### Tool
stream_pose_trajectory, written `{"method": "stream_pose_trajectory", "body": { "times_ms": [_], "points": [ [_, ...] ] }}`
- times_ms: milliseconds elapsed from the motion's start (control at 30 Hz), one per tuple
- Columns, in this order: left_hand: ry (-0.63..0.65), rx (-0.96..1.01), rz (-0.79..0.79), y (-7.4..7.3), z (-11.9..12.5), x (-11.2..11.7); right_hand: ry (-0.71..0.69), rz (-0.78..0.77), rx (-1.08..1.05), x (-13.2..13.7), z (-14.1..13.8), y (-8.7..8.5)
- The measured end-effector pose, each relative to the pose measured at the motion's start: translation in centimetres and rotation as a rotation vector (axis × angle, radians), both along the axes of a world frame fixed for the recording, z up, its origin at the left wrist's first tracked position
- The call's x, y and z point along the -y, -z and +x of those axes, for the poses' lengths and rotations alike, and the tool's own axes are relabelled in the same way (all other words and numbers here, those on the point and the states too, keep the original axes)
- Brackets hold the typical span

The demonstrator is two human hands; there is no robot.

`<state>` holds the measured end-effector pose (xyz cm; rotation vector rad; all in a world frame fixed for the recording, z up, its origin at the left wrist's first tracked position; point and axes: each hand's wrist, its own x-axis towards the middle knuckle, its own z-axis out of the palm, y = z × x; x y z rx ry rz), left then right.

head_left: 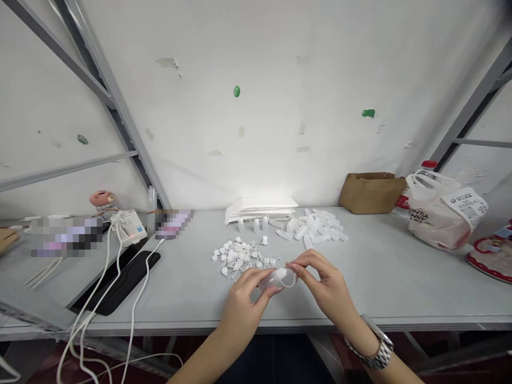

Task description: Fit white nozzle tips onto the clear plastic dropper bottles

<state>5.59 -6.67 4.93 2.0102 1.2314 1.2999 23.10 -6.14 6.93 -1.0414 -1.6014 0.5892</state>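
Note:
Just above the table's front part, my left hand point(248, 300) grips a small translucent squeeze bottle point(269, 279) with a white cap, tilted to the right. My right hand point(323, 277), its fingers pinched, holds the end of the white cap strap point(291, 284) that loops from the bottle's neck. The very tip is partly hidden by the fingers. Beyond my hands lies a pile of white caps with straps point(239, 255). Several loose translucent bottles point(316, 226) lie behind to the right. Capped bottles point(256, 224) stand upright in a row to the left of them.
White flat sheets or envelopes point(260, 207) are stacked by the wall. At the back right stand a brown paper bag point(372, 193) and a white plastic bag point(430, 218). White cables point(134, 298), a black power bank-like slab point(128, 282) and a power strip point(132, 228) occupy the left.

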Motion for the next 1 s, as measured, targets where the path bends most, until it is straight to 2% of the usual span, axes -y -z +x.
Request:
{"method": "stream_pose_trajectory", "body": {
  "times_ms": [133,200,267,367,467,600,733,867,1000],
  "points": [
    [-0.051,-0.055,-0.075,-0.3,-0.9,-0.7,0.060,0.153,0.232,-2.8,0.3,-1.6],
    [-0.080,-0.078,-0.074,-0.5,-1.4,-1.1,0.140,0.211,0.412,-5.5,0.4,-2.3],
    [-0.092,-0.103,-0.063,-0.6,-1.8,-1.3,0.230,0.201,0.642,-8.7,0.4,-2.6],
    [-0.084,-0.120,-0.043,-0.6,-2.2,-1.4,0.266,0.171,0.738,-12.9,0.2,-1.9],
    [-0.068,-0.120,-0.027,-0.6,-2.3,-1.5,0.273,0.142,0.823,-15.4,-0.3,-0.6],
    [-0.094,-0.114,-0.039,-0.8,-2.7,-1.7,0.284,0.107,0.913,-16.4,-0.9,0.5],
    [-0.144,-0.165,-0.101,-1.1,-3.6,-2.1,0.321,0.063,0.970,-16.2,-0.8,0.3],
    [-0.199,-0.264,-0.162,-1.0,-4.9,-2.8,0.395,0.017,1.037,-15.0,-0.1,-0.1],
    [-0.258,-0.451,-0.256,-0.7,-6.4,-3.7,0.379,-0.021,1.169,-13.2,0.2,0.9]
  ]
}}
